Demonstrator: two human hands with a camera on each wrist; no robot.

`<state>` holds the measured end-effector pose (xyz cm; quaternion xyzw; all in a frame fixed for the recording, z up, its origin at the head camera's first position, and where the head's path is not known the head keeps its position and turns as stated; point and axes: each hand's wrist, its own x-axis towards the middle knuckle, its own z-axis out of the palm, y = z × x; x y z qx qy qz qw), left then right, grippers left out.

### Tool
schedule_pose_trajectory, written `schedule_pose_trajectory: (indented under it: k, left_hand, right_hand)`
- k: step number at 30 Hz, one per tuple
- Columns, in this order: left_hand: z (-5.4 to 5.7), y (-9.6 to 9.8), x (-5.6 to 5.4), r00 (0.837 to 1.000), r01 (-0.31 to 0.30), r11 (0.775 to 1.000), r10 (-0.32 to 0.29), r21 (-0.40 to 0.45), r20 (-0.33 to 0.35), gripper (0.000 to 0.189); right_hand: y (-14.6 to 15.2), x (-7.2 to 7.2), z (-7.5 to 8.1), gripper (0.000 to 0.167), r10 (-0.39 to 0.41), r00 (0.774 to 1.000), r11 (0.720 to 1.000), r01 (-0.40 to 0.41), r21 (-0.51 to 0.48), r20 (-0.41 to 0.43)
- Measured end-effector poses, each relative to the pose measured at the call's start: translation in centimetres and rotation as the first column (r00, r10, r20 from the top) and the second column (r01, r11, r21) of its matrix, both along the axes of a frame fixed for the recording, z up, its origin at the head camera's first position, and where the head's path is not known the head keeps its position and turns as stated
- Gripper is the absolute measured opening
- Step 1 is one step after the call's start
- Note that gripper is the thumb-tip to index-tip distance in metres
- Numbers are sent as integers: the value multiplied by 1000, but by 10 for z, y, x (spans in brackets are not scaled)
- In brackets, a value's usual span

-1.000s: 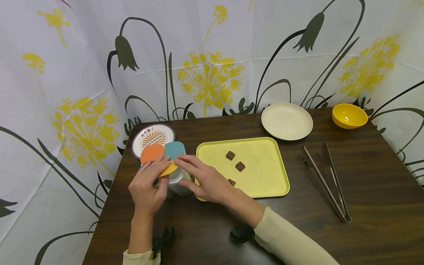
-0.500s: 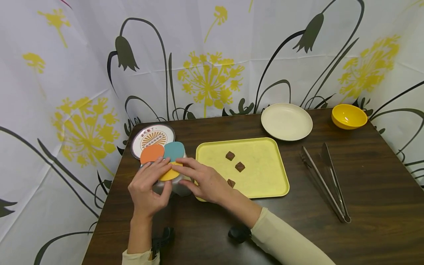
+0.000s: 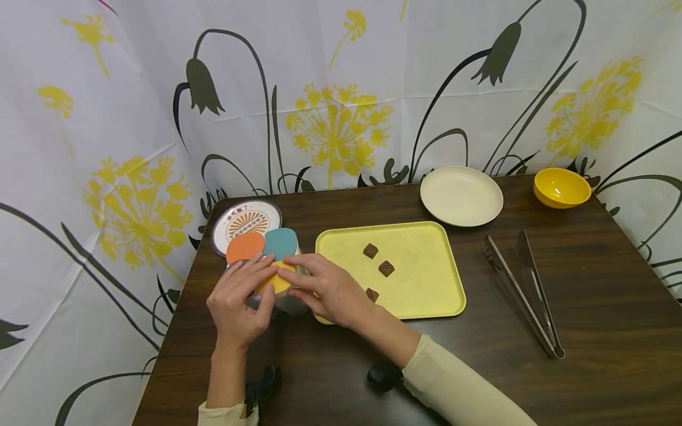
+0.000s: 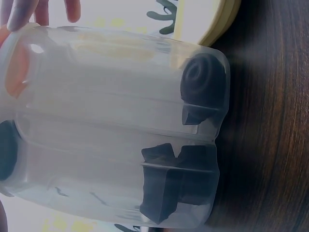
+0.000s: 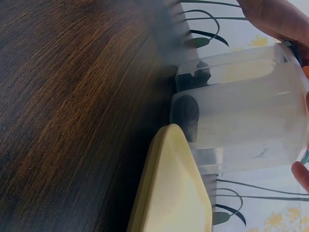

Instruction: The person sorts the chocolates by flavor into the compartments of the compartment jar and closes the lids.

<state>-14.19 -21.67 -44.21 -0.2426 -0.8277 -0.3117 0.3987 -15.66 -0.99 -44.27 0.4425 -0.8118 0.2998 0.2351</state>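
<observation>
A clear plastic container (image 4: 96, 106) with several compartments stands upright on the table; dark chunky pieces (image 4: 159, 186) lie at the bottom of two compartments. On its top are an orange lid (image 3: 245, 245), a teal lid (image 3: 280, 242) and a yellow lid (image 3: 275, 284). A dark lid (image 4: 7, 150) is mostly covered by my left hand (image 3: 240, 302), whose extended fingers rest across the lids. My right hand (image 3: 333, 290) touches the yellow lid with its fingertips, thumb near the container's side. Brown ridged chocolates (image 3: 386, 268) lie beside my right hand on a yellow tray (image 3: 426, 296).
Behind the container is a round patterned plate (image 3: 247, 216). Metal tongs (image 3: 533, 296) lie at the right of the dark wooden table (image 3: 613, 296). A cream plate (image 3: 461, 195) and a yellow bowl (image 3: 562, 187) stand along the back edge, before a flowered curtain (image 3: 341, 59).
The yellow lid has come down from a tilt and now covers the compartment mouth that showed earlier. Both hands have shifted only slightly.
</observation>
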Motion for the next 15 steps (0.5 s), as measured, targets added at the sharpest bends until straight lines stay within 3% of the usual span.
schedule_pose_trajectory:
  k: [15]
  left_hand:
    - [2, 4, -2, 998, -18, 999, 21, 39, -65, 31]
  right_hand:
    - [-2, -1, -1, 52, 22, 993, 1000, -20, 18, -116]
